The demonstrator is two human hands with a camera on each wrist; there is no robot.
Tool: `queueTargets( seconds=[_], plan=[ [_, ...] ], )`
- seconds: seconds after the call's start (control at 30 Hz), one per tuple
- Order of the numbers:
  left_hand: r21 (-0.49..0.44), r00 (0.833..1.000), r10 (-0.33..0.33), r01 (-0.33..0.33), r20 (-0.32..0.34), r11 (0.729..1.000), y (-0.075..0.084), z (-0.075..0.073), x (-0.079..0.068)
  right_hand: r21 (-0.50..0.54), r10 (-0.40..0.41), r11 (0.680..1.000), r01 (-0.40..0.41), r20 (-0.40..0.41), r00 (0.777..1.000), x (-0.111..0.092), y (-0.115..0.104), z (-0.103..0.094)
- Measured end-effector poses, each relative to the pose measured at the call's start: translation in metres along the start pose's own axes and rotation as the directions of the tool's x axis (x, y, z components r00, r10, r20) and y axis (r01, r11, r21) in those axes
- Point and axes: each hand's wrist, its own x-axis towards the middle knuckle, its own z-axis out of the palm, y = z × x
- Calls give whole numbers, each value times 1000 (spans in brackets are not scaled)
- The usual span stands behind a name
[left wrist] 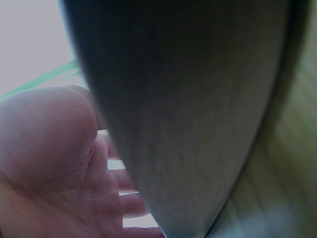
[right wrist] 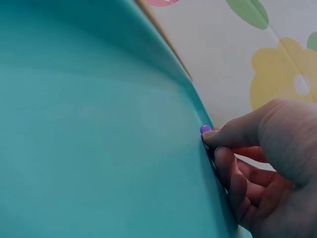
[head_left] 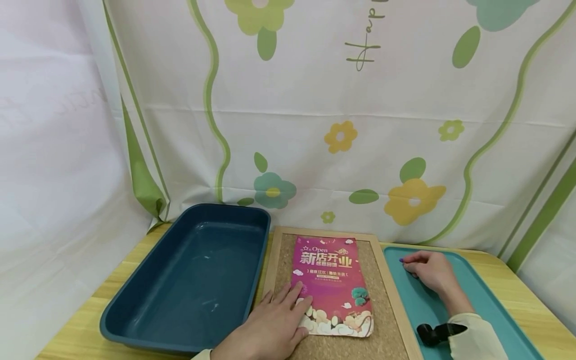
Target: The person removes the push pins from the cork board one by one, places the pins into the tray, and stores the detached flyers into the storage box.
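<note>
A red and purple flyer [head_left: 330, 285] with gold lettering lies upright on the framed corkboard [head_left: 382, 305]. My left hand [head_left: 270, 325] rests on its lower left part, fingers spread and straight, also reaching over the board's left frame. In the left wrist view, the palm [left wrist: 44, 144] shows beside a large dark edge that covers most of the picture. My right hand [head_left: 432, 272] is over the far left part of the turquoise tray [head_left: 472, 280]. Between thumb and index finger it pinches a small purple push pin [right wrist: 205, 129], of which only the rounded head shows.
A deep dark-blue basin [head_left: 202, 280] stands left of the corkboard on the wood-grain table [head_left: 76, 325]. Behind everything hangs a white cloth [head_left: 297, 90] with printed flowers. A black camera [head_left: 432, 334] sits at the right wrist, over the tray.
</note>
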Motion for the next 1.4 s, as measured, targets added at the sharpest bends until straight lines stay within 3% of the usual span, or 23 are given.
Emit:
queueTargets(
  seconds=[0.67,0.9,1.13,1.4],
  plan=[
    [-26,1000,-16,16,3,1000,-5,5,1,84,35,996,-36,10,999,-1,-6,0],
    [-32,1000,18,-18,-14,999,-6,6,2,127,46,991,-44,-10,999,-2,-6,-3],
    [-70,1000,-7,7,4,998,-4,4,3,166,-5,986,9,-24,1000,-5,-20,-6],
    [-150,998,-66,65,-3,987,1,-2,3,277,-41,961,24,59,997,-11,-48,-4]
  ],
)
